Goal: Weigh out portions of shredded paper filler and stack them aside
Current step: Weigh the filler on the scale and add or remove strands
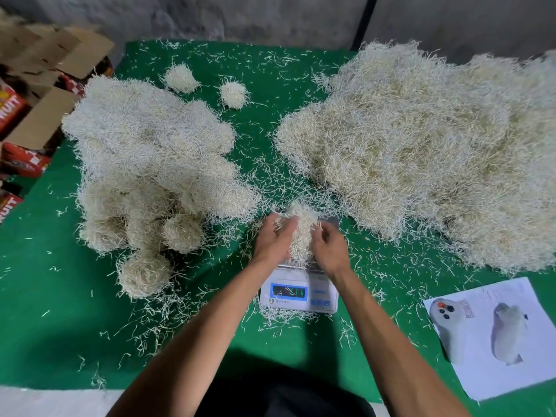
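Weighing step: left hand (275, 240) and right hand (326, 246) cup filler clump (302, 233) on scale (301, 293), fingers curled around it. Next, probably: lift onto left stack (150, 164).

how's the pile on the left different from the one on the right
The left pile is made of separate rounded clumps stacked together; the right pile is one loose, shapeless mass. The left pile is smaller; the right pile spreads wider and runs off the frame's right edge. The left pile looks paler, the right pile slightly more yellow. Both are shredded paper lying on the green table, on either side of the scale.
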A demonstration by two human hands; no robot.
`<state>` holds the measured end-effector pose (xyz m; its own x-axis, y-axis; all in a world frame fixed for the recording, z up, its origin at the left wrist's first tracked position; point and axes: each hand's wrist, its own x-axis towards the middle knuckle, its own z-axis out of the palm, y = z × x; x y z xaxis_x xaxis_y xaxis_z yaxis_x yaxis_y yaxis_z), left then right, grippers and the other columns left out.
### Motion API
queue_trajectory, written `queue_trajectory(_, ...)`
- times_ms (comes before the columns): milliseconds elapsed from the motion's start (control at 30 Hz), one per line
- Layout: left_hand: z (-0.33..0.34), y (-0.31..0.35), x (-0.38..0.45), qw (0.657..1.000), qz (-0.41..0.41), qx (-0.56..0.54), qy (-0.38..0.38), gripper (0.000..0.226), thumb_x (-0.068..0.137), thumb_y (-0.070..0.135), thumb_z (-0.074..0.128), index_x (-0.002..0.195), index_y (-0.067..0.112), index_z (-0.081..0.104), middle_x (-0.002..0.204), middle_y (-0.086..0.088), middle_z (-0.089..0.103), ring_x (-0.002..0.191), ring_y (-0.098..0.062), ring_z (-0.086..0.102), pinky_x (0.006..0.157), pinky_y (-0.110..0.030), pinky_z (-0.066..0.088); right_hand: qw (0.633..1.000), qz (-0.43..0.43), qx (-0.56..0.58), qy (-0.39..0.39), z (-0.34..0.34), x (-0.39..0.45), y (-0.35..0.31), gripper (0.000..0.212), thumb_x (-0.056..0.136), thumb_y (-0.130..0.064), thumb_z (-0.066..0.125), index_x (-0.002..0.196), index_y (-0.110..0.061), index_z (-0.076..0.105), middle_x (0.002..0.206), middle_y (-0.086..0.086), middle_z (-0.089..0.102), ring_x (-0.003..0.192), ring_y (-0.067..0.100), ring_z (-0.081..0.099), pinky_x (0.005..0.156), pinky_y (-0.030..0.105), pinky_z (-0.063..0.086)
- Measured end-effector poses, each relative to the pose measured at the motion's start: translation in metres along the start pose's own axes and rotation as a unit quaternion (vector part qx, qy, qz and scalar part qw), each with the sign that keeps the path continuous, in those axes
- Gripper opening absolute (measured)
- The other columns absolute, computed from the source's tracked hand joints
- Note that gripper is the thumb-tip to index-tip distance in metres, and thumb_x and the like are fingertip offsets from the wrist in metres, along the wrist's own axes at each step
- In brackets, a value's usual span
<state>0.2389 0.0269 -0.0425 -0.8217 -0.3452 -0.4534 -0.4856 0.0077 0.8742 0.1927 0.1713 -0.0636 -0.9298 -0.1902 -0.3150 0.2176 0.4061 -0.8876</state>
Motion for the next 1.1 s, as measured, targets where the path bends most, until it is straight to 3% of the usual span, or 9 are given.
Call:
queue_trajectory(133, 0.01, 0.028, 0.016, 0.999, -0.033, 0.005, 0.011, 0.123, 0.066, 0.088, 0.066, 0.16, 0.027, 0.016, 0.166, -0.007, 0.021, 0.147, -0.028, 0.032, 0.114, -0.046, 0.032, 0.994, -0.064, 0.082, -0.044, 0.011, 0.003, -0.019, 0.045, 0.103, -0.03, 0.057, 0.147, -0.022, 0.051, 0.083, 0.008, 0.07, 0.054, 0.017, 0.062, 0.054, 0.039, 0.056)
queue_trajectory(267, -0.01, 0.056, 0.039, 0.998, -0.035, -0.054, 0.013, 0.119, 0.068, 0.07, 0.078, 0.159, 0.029, 0.014, 0.167, -0.009, 0.018, 0.145, -0.031, 0.033, 0.112, -0.051, 0.031, 0.971, -0.066, 0.224, -0.052, -0.013, 0.023, -0.053, 0.02, 0.106, -0.029, 0.055, 0.119, -0.033, 0.07, 0.085, 0.004, 0.067, 0.066, 0.023, 0.057, 0.058, 0.038, 0.052)
queue_trajectory(400, -0.019, 0.078, 0.055, 0.999, 0.003, -0.04, -0.004, 0.123, 0.059, 0.069, 0.083, 0.158, 0.032, 0.02, 0.165, -0.007, 0.024, 0.127, -0.015, 0.039, 0.104, -0.042, 0.035, 0.988, -0.121, 0.077, -0.052, -0.037, 0.051, -0.09, 0.033, 0.098, -0.062, 0.058, 0.108, -0.033, 0.071, 0.077, -0.001, 0.067, 0.06, 0.018, 0.057, 0.055, 0.025, 0.054)
queue_trajectory(533, -0.02, 0.093, 0.063, 0.998, 0.002, -0.059, 0.0, 0.128, 0.049, 0.073, 0.084, 0.156, 0.036, 0.023, 0.16, -0.007, 0.034, 0.112, -0.011, 0.045, 0.093, -0.031, 0.035, 0.986, -0.075, 0.103, -0.112, -0.052, 0.087, -0.119, 0.046, 0.098, -0.04, 0.069, 0.086, 0.004, 0.066, 0.056, -0.005, 0.048, 0.047, 0.013, 0.039, 0.052, 0.026, 0.043)
queue_trajectory(700, -0.016, 0.119, 0.07, 0.994, -0.017, -0.101, 0.038, 0.106, 0.071, 0.058, 0.08, 0.157, 0.036, 0.02, 0.162, -0.008, 0.03, 0.111, -0.015, 0.042, 0.093, -0.036, 0.032, 0.99, -0.022, 0.135, -0.043, -0.054, 0.131, -0.147, 0.044, 0.101, -0.029, 0.067, 0.06, -0.015, 0.058, 0.051, 0.004, 0.049, 0.043, 0.02, 0.04, 0.056, 0.029, 0.053)
queue_trajectory(833, -0.027, 0.124, 0.062, 0.995, -0.004, -0.092, 0.045, 0.081, 0.079, 0.042, 0.074, 0.145, 0.009, 0.04, 0.129, -0.011, 0.052, 0.108, -0.019, 0.05, 0.088, -0.028, 0.039, 0.976, 0.042, 0.182, 0.112, -0.088, 0.165, -0.155, 0.026, 0.104, -0.021, 0.062, 0.087, -0.001, 0.067, 0.075, 0.002, 0.065, 0.044, 0.008, 0.056, 0.049, 0.022, 0.052)
queue_trajectory(967, -0.047, 0.111, 0.066, 0.986, 0.004, -0.124, 0.11, 0.011, 0.087, 0.018, 0.067, 0.084, 0.011, 0.058, 0.071, -0.002, 0.05, 0.067, -0.019, 0.046, 0.059, -0.028, 0.038, 0.954, -0.019, 0.273, 0.12, -0.142, 0.184, -0.148, 0.025, 0.104, -0.021, 0.06, 0.1, 0.003, 0.066, 0.084, 0.011, 0.067, 0.068, 0.017, 0.068, 0.071, 0.032, 0.063)
queue_trajectory(1033, -0.048, 0.111, 0.067, 0.987, -0.005, -0.115, 0.113, 0.012, 0.09, 0.02, 0.065, 0.085, 0.012, 0.058, 0.08, -0.005, 0.055, 0.07, -0.02, 0.05, 0.06, -0.025, 0.038, 0.964, -0.069, 0.241, 0.086, -0.145, 0.185, -0.143, 0.029, 0.106, -0.018, 0.056, 0.12, 0.007, 0.062, 0.104, 0.017, 0.069, 0.09, 0.026, 0.071, 0.084, 0.039, 0.063)
queue_trajectory(1100, -0.043, 0.112, 0.066, 0.988, -0.004, -0.116, 0.099, 0.021, 0.09, 0.025, 0.066, 0.105, 0.01, 0.064, 0.113, -0.011, 0.063, 0.1, -0.024, 0.057, 0.073, -0.025, 0.042, 0.965, -0.087, 0.228, 0.092, -0.145, 0.183, -0.137, 0.037, 0.109, -0.015, 0.05, 0.142, 0.0, 0.05, 0.124, 0.017, 0.064, 0.106, 0.028, 0.069, 0.092, 0.039, 0.06)
